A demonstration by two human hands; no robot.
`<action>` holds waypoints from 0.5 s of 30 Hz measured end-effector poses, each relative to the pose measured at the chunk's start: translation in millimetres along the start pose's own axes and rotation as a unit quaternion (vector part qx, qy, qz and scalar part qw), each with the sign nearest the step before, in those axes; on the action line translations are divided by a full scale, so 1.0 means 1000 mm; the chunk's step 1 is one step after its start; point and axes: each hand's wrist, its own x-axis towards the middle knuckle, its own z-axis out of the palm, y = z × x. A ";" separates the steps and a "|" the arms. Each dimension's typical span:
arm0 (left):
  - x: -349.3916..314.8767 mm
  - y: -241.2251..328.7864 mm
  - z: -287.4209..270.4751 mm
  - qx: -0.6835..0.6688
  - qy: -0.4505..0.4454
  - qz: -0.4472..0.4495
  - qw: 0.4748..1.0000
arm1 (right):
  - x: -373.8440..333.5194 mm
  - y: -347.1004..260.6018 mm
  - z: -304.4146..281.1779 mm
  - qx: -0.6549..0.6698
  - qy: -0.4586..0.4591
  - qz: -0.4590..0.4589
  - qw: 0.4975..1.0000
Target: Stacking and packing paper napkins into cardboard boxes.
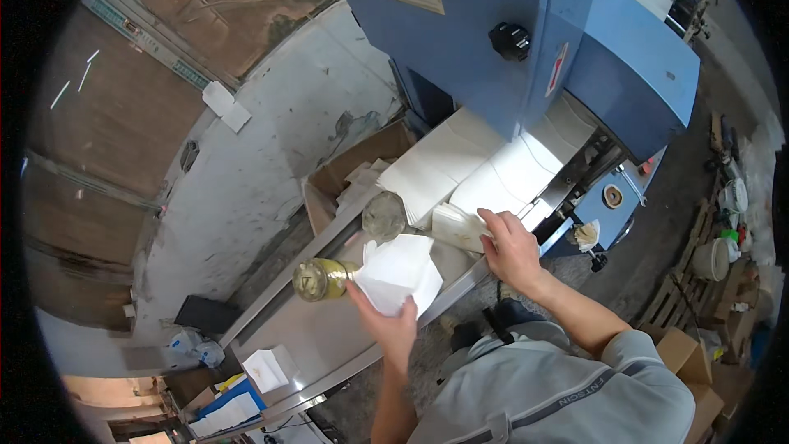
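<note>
My left hand [385, 325] is closed round a stack of white folded paper [399, 271], thumb on the near side and fingers along the left edge. My right hand [514, 253] lies against the near right end of a row of white folded paper [505, 177] that comes out from under a blue machine [485, 25]. Its fingers are apart, with the tips touching the paper. A jar with yellowish sides [319, 279] lies or stands just left of my left hand. Beyond the held stack is a clear glass jar [384, 215].
A metal tray table [329, 337] runs lower left under the jars. On its far left end sits another white paper stack [265, 370]. Behind it stands a cardboard box [316, 197] with paper. At right are a blue side plate with a tape roll [612, 196] and a wooden pallet [686, 279].
</note>
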 end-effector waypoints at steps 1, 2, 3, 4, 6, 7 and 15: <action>-0.006 0.001 0.006 0.004 0.001 -0.001 1.000 | 0.001 0.001 -0.001 0.004 -0.001 0.000 1.000; -0.012 0.003 0.013 0.049 0.027 0.028 0.998 | 0.002 0.002 -0.002 0.010 0.000 -0.010 1.000; -0.016 0.005 0.018 0.093 0.052 0.056 0.993 | 0.003 0.002 -0.003 0.016 0.001 -0.021 1.000; -0.020 0.005 0.023 0.096 0.055 0.055 0.992 | 0.003 0.003 -0.003 0.020 -0.001 -0.022 1.000; -0.026 0.006 0.027 0.088 0.075 0.016 0.993 | 0.003 0.005 -0.003 0.027 -0.001 -0.042 0.999; -0.027 0.008 0.028 0.089 0.079 0.014 0.993 | 0.004 0.007 -0.004 0.029 -0.003 -0.045 0.999; 0.002 0.004 -0.026 0.040 -0.059 -0.080 0.994 | 0.006 0.008 -0.008 0.041 -0.014 -0.067 0.997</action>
